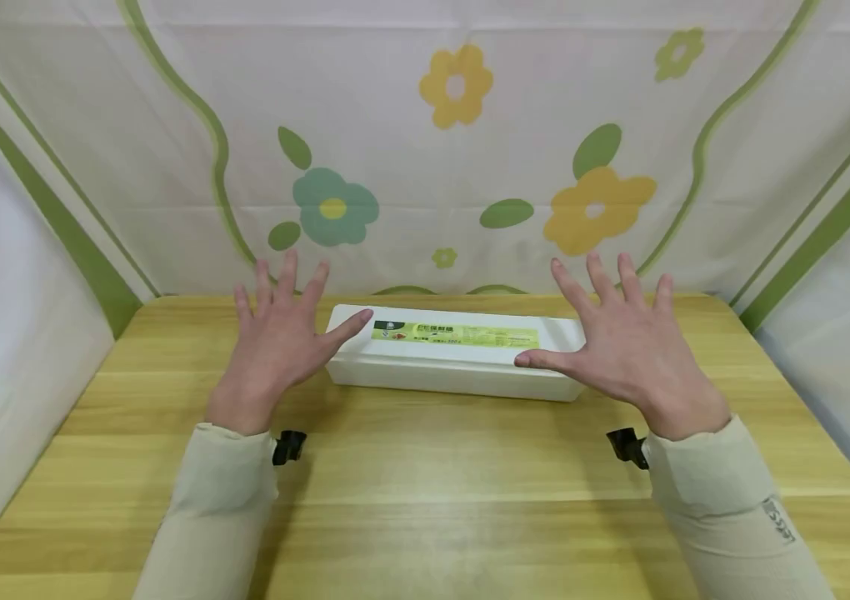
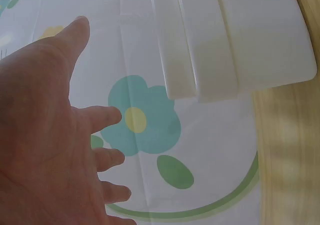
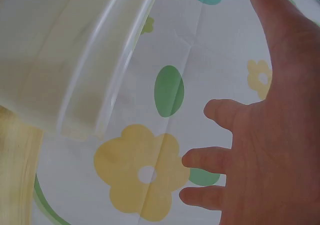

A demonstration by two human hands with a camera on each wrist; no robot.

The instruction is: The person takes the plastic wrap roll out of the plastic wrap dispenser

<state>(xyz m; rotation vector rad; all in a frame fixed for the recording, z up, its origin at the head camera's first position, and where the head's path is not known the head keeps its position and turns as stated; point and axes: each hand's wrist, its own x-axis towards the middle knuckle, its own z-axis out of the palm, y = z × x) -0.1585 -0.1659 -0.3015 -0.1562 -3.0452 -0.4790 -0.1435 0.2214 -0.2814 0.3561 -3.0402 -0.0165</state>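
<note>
- Head view: left hand and right hand both had fingers spread wide, holding nothing. White box lay on the table between them.
- Risk 1 (judged): uneven contact. Had one thumb met the box ahead of the other, it could have skidded or swung away from the later fingers.
- Risk 2 (judged): high grip. Lengthwise seams showed on the box's side in the wrist views; fingers pinching above these might have lifted only the upper part.
- Risk 3 (judged): a thumb pressed down near the printed label could have dented the top; wall stiffness could not be told.
- Position: box ran crosswise from under the left thumb's tip to under the right thumb. Remaining fingers pointed outside its two ends, toward the flowered cloth.
- Contact: wrist views showed the visible fingers apart from the box. Right thumb's tip was cut off in its wrist view.
</note>
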